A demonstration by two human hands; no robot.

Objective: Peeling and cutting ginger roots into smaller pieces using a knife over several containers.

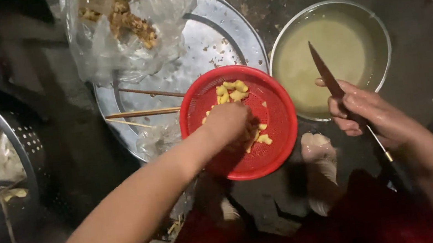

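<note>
We note the left hand [226,120] closed on peeled pieces inside the red basket [279,130], the right hand [375,117] beside it clamping the knife [327,76], unpeeled roots in the bag [128,21] remaining.

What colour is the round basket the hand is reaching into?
Red. The round plastic basket shows best in the head view, under the left hand.

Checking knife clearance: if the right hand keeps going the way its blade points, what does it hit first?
The right hand holds a knife pointing up-left over the round metal bowl of cloudy yellowish liquid. Its far rim likely comes first; height is unclear.
</note>
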